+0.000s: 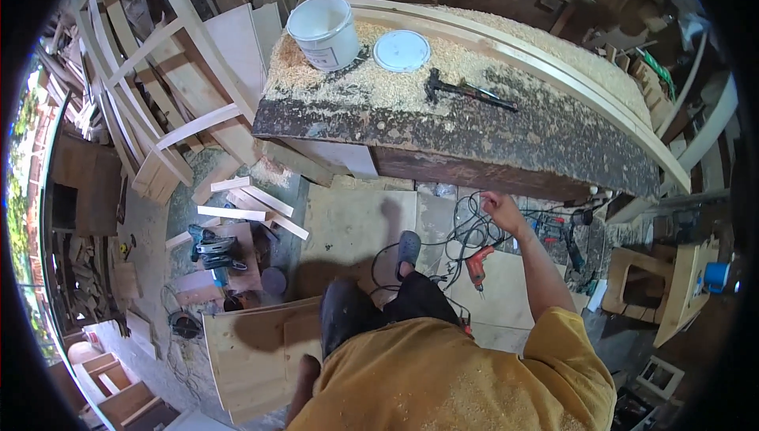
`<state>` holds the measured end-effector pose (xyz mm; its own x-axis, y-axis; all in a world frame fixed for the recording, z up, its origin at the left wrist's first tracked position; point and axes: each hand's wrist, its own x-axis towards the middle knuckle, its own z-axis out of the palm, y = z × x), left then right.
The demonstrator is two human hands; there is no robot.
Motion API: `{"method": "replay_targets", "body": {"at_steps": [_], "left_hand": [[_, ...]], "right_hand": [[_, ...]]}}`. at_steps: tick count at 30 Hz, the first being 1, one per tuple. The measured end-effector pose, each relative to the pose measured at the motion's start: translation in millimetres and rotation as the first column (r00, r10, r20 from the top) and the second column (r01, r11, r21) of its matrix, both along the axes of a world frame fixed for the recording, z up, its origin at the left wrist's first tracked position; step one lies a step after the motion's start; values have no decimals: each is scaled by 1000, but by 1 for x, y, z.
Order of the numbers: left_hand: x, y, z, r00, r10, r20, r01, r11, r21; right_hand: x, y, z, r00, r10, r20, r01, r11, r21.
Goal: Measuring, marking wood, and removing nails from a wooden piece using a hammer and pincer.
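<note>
My right hand point(500, 208) reaches out below the front edge of the sawdust-strewn workbench point(490, 138), its fingers curled over tangled black cables point(466, 233); what they hold, if anything, is too small to make out. An orange drill point(479, 265) lies on a board below that hand, with a blue and black power tool point(573, 249) to the right. My left hand point(307, 369) hangs beside my body over a plywood panel point(253, 352), its fingers largely hidden. On the bench are a white bucket point(320, 32), its lid point(402, 51) and a hammer point(451, 87).
Curved timber frames point(170, 67) lean at the left. Loose wood strips point(231, 213) and a teal power tool point(213, 249) lie on the left floor. A plywood structure point(680, 289) stands at the right. My shoe point(409, 249) is among the cables.
</note>
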<state>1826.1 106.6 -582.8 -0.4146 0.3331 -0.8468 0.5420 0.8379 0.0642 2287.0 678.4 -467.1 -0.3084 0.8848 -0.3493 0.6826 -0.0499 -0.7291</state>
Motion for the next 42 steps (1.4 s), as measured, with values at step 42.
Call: {"method": "replay_targets", "body": {"at_steps": [42], "left_hand": [[183, 90, -12, 149, 988, 42, -979, 141, 148]], "right_hand": [[-176, 259, 33, 660, 563, 498, -661, 750, 29]]}}
